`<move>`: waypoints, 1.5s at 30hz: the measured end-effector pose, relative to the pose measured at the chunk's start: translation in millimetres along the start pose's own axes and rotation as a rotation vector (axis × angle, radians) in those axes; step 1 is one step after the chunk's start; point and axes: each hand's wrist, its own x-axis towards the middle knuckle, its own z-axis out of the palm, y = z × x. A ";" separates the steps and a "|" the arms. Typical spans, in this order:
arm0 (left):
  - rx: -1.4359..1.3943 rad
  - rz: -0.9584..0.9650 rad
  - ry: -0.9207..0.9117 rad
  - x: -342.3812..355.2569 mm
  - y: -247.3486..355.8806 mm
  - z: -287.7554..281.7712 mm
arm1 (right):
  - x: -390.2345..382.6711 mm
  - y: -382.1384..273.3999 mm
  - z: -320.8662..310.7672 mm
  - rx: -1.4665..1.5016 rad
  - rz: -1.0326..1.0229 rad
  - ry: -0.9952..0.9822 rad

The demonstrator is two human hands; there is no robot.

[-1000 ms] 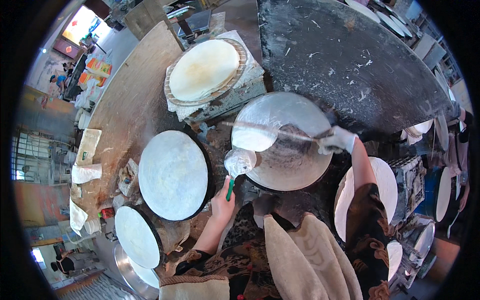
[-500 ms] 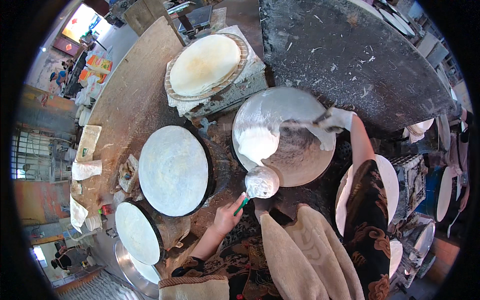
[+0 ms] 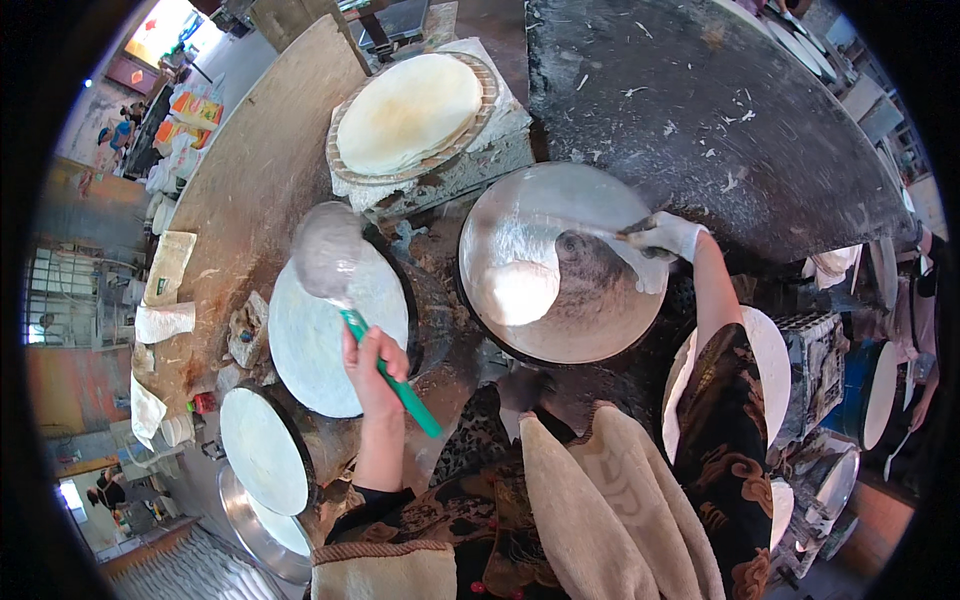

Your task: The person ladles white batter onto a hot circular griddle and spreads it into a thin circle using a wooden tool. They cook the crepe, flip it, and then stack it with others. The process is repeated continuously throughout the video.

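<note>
My left hand (image 3: 377,375) is closed around the green handle of a ladle (image 3: 330,250). The ladle's round bowl, coated in pale batter and a little blurred, hangs over the left griddle (image 3: 345,345), whose round top is whitish. In a white glove, my right hand (image 3: 672,238) grips a thin spreader (image 3: 585,226), its long blade smeared by motion. That blade crosses the far half of the middle round griddle (image 3: 600,335). On this griddle a thick white pool of batter (image 3: 525,292) lies left of centre, with a thin wet film behind it.
A stack of round thin flatbreads (image 3: 410,115) rests on a woven tray beyond the griddles. A smaller whitish griddle (image 3: 265,450) and a metal basin (image 3: 240,515) stand lower left. Another round pale sheet (image 3: 765,370) is beside my right arm. Dark board (image 3: 690,120) rises at the far right.
My left hand has swung the ladle left and up, away from the middle griddle to above the left one. The batter no longer trails toward the ladle. My right hand stays at the griddle's right rim.
</note>
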 end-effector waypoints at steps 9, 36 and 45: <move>-0.453 -0.039 0.094 3.6 16.1 -43.0 | -40.9 9.8 3.9 -0.087 0.105 -0.200; -0.482 -0.301 -0.176 15.3 31.6 -55.9 | -132.4 34.9 321.8 0.419 0.032 0.229; -0.412 -0.401 -0.349 0.6 68.0 -77.7 | -77.8 -40.9 369.2 -0.116 0.295 0.820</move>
